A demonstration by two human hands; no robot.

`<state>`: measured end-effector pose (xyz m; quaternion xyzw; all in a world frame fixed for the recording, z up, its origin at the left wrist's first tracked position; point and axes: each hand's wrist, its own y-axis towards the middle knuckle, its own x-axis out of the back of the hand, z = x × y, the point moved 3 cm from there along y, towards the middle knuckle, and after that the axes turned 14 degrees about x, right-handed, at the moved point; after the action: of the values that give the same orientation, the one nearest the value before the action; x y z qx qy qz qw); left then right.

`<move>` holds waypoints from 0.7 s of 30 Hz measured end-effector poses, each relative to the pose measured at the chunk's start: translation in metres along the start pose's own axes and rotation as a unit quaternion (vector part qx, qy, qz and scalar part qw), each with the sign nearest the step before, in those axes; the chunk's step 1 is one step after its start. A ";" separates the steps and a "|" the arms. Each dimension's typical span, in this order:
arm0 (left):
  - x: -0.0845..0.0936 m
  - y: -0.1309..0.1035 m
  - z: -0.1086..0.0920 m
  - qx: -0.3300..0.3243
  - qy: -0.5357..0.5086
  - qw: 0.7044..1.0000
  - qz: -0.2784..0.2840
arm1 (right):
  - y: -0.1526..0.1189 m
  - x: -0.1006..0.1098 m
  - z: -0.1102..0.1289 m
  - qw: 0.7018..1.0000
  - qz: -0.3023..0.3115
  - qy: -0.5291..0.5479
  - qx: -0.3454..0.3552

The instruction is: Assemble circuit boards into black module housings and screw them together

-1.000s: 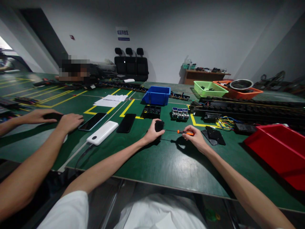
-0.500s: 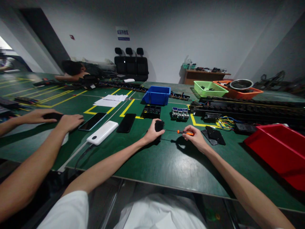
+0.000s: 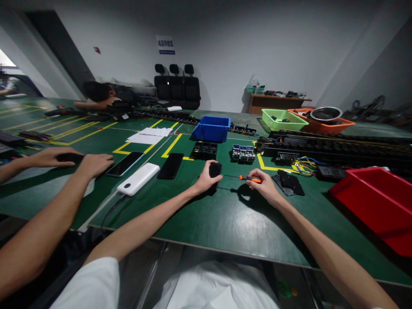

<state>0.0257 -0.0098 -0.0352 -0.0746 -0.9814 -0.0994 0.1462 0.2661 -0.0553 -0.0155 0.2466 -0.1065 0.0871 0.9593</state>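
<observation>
My left hand (image 3: 206,178) is closed around a small black box-shaped part (image 3: 214,170), held on edge at the tabletop. In my right hand (image 3: 262,184) is a screwdriver (image 3: 251,179) with an orange and black handle. Its thin shaft points left, and the tip reaches the side of the black part near my left thumb. Just beyond my hands sit a row of black modules (image 3: 205,150) and a group of modules with exposed circuit boards (image 3: 243,153). To the right of my right hand lie thin black plates (image 3: 291,182).
A black phone (image 3: 171,166), white power bank (image 3: 138,179) and second phone (image 3: 125,164) lie left. A co-worker's hands (image 3: 93,164) rest beyond them. A blue bin (image 3: 211,128) stands ahead, a red bin (image 3: 376,206) at right, near a long black assembly (image 3: 322,146) with loose wires.
My hands, the screwdriver and the black part show no visible shift. At the left, the co-worker's dark object and the pale sheet under their arm have moved slightly.
</observation>
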 end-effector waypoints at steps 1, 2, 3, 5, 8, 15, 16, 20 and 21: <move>0.000 0.000 0.000 0.002 0.001 1.000 0.000 | 0.000 0.000 0.000 1.000 0.001 0.000 0.001; 0.000 0.000 0.000 0.004 0.002 1.000 -0.001 | 0.000 0.000 0.000 1.000 0.001 -0.001 0.002; 0.000 0.000 0.000 0.005 0.002 1.000 -0.002 | 0.000 0.000 0.000 1.000 0.000 -0.001 0.003; 0.000 0.000 -0.001 0.005 0.002 1.000 -0.002 | 0.000 0.000 0.000 1.000 -0.001 -0.003 0.003; 0.000 -0.001 -0.001 0.004 0.000 1.000 -0.001 | 0.000 0.000 -0.001 1.000 -0.001 -0.002 -0.001; 0.000 0.001 0.001 -0.005 -0.003 1.000 -0.001 | 0.000 0.000 -0.001 1.000 0.003 0.001 0.001; 0.000 0.001 0.002 -0.006 -0.004 1.000 -0.002 | 0.000 0.000 -0.001 1.000 0.004 0.001 0.000; -0.001 0.002 0.002 -0.002 -0.001 1.000 -0.004 | -0.001 -0.001 -0.001 1.000 0.001 0.005 -0.002; -0.001 0.002 0.001 0.000 0.001 1.000 -0.004 | -0.001 -0.001 0.000 1.000 0.000 0.006 -0.002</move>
<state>0.0264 -0.0079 -0.0364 -0.0708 -0.9817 -0.0996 0.1464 0.2656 -0.0557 -0.0163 0.2439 -0.1010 0.0884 0.9605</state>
